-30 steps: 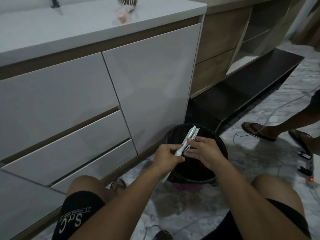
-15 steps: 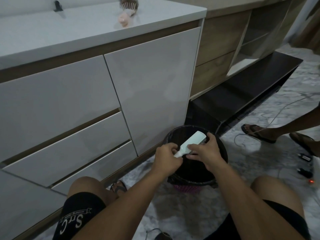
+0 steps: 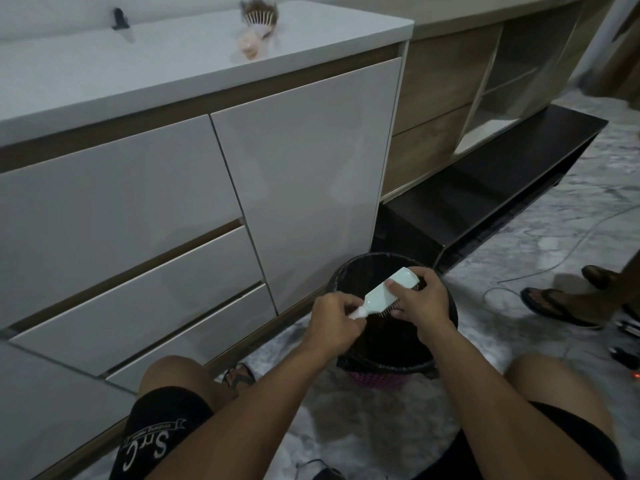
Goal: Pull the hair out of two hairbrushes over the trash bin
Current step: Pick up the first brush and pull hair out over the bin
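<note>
A: What does the person hold over the trash bin [image 3: 349, 271]?

B: A pale hairbrush [image 3: 384, 294], its handle clamped in the left hand [image 3: 334, 318]; the right hand [image 3: 420, 303] closes around the head, fingers curled under at the bristles.

A: What has changed?

B: A second ago the bristles faced up and sideways; now the back is on top and the bristles point into the bin, so loosened hair should fall inside.

A: And the second brush?

B: The pink brush [image 3: 258, 24], matted with hair, waits untouched on the white worktop [image 3: 173, 64].
</note>
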{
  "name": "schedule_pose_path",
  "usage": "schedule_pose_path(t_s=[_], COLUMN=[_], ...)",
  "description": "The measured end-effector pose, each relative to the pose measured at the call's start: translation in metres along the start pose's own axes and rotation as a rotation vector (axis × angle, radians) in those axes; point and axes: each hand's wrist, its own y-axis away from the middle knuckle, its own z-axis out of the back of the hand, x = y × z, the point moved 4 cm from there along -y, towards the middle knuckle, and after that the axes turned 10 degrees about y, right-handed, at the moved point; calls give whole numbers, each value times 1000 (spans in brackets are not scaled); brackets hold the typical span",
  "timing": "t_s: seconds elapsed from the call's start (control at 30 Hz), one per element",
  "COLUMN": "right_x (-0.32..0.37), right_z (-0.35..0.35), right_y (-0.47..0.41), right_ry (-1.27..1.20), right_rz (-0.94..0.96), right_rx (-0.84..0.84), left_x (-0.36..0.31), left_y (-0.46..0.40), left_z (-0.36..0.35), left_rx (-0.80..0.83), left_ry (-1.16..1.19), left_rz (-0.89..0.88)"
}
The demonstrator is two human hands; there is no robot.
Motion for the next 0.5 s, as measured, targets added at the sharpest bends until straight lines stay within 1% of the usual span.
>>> schedule_pose_path(t_s=[0.17, 0.27, 0.33, 0.43, 0.5], right_x=[-5, -6, -4, 0, 2], right_z=[13, 16, 12, -2, -5], right_y=[-15, -15, -12, 0, 4], right_ry=[-41, -49, 49, 264, 281], right_rz=[-55, -62, -13, 103, 109], right_rx=[-123, -153, -104, 82, 113], left_x=[3, 4, 4, -1, -3], left_y=[5, 7, 5, 2, 1], left_z=[1, 1, 1, 1, 1], left_rx=[7, 9, 2, 15, 29], left_ry=[1, -13, -11, -26, -40], left_rz=[-15, -22, -18, -28, -42])
